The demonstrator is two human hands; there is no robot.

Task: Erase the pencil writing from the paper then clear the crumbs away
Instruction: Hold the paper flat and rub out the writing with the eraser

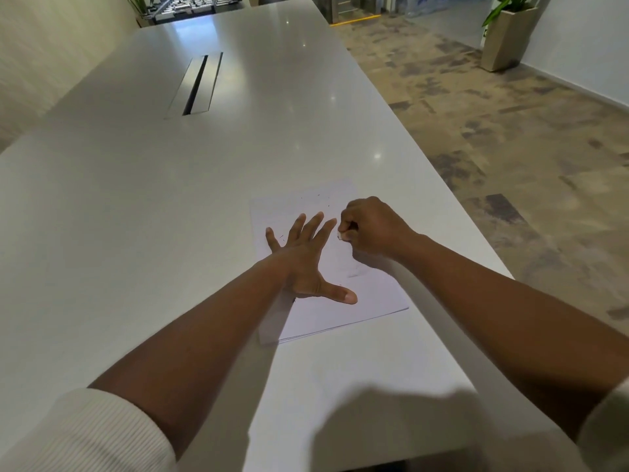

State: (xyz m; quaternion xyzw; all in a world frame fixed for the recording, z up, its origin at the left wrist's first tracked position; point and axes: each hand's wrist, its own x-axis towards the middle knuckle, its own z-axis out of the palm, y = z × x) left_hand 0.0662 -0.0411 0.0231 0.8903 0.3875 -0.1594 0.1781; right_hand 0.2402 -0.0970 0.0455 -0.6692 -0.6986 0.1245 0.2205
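Note:
A thin stack of white paper (340, 315) lies on the white table (136, 216) near its right edge. My left hand (306, 260) presses flat on the paper, fingers spread and thumb stretched out to the right. My right hand (371, 226) is curled over the sheet's right side and pinches a small white eraser (340, 236), whose tip just shows below the fingers. Faint grey pencil smudges (357, 272) remain between the two hands. Small dark crumbs (323, 197) are scattered over the far part of the sheet.
The table's right edge (476, 240) runs just beside the paper, with patterned carpet (510, 131) beyond. A metal cable slot (197, 85) sits in the table's far middle. A potted plant (507, 32) stands by the far right wall.

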